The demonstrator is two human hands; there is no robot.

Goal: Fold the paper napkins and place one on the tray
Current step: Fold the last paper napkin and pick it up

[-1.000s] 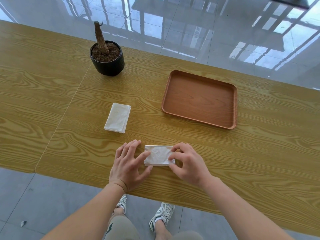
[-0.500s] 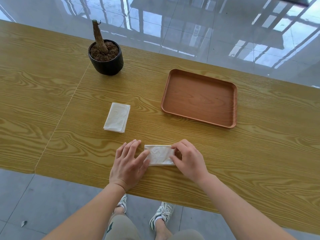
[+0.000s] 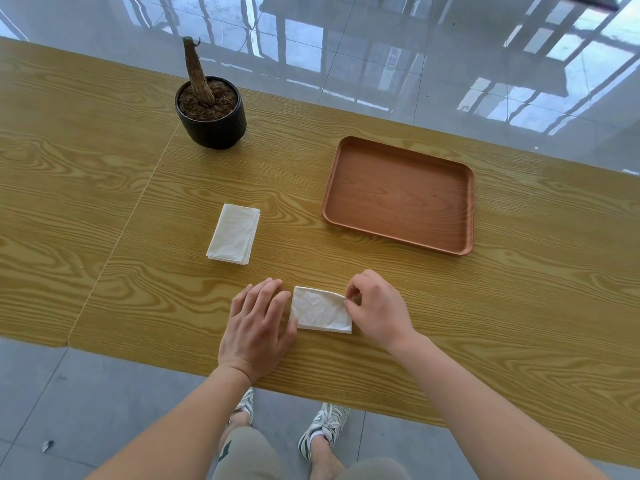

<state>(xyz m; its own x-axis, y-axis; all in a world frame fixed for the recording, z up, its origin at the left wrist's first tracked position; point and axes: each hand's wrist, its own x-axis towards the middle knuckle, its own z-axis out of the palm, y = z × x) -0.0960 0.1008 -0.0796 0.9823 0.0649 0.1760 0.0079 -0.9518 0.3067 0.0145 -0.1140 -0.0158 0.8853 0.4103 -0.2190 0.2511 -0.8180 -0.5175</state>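
One napkin (image 3: 320,309) lies folded near the empty tray (image 3: 398,195); right hand (image 3: 379,311) pinches its edge, left hand (image 3: 258,322) rests flat, holding nothing.

Bright, even daylight, sharp focus; window glare streaks the glossy floor (image 3: 450,64), and wide-angle edges bow.

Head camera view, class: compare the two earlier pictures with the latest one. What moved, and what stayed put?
Little changed. The right hand slid slightly right to pinch the right edge of the small white folded paper napkin. The left hand stays flat at its left edge. The napkin stack, brown wooden tray and black plant pot kept their places.
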